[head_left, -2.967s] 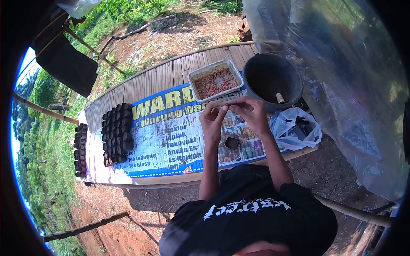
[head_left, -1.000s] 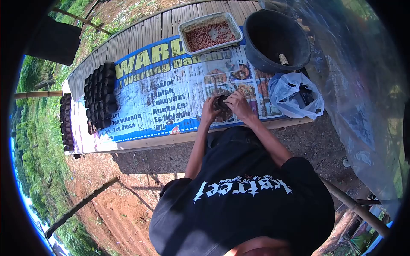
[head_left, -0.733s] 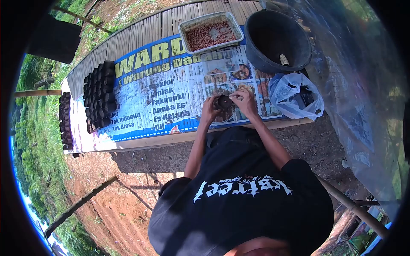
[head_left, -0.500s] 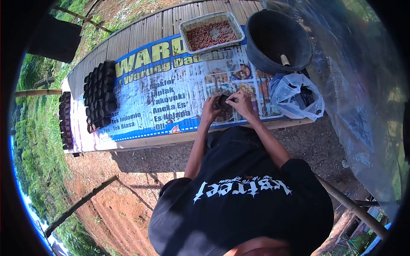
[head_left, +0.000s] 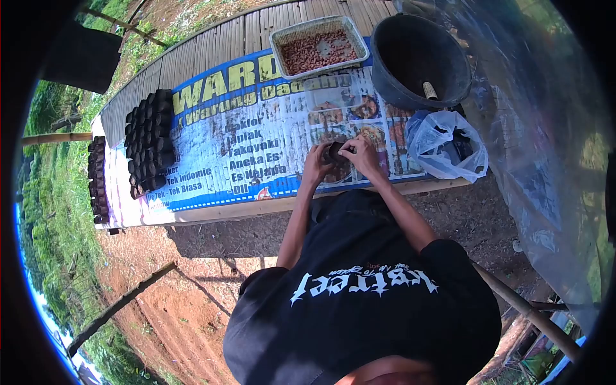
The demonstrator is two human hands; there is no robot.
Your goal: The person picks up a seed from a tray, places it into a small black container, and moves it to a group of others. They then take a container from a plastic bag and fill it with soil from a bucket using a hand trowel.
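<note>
Clock faces centred on the held pot, 12 = away from the person.

Nearest, 6: black short-sleeved shirt with white lettering (head_left: 366, 285), then the pale wooden edge of the tabletop (head_left: 256, 208).

Just past that edge: small black round open-topped pot (head_left: 334, 153), over the photo end of the blue-and-white printed banner (head_left: 250, 138). Left hand (head_left: 316, 164) at 8, grip wrapped round the pot's side. Right hand (head_left: 360, 156) at 3, thumb and fingers bunched at the mouth; can't tell if anything's pinched between them.

To do this well, I'd brace the pot with the left, light pressure only, since the wall is probably soft and could buckle. Mouth level, right fingertips over the centre, not dragging on the rim. Wrist low and out to the side leaves a clear look inside.

Further out: translucent white plastic bag (head_left: 428, 154) at 3, dark contents. Block of small black pots (head_left: 151, 141) at 9, second row of dark pots (head_left: 97, 183) beyond it. Big black round bucket (head_left: 396, 88) between 1 and 2, pale stubby cylinder (head_left: 429, 90) inside. Off-white rectangular tray (head_left: 311, 30) just left of 12, holding small reddish bean-like pieces (head_left: 308, 56).
</note>
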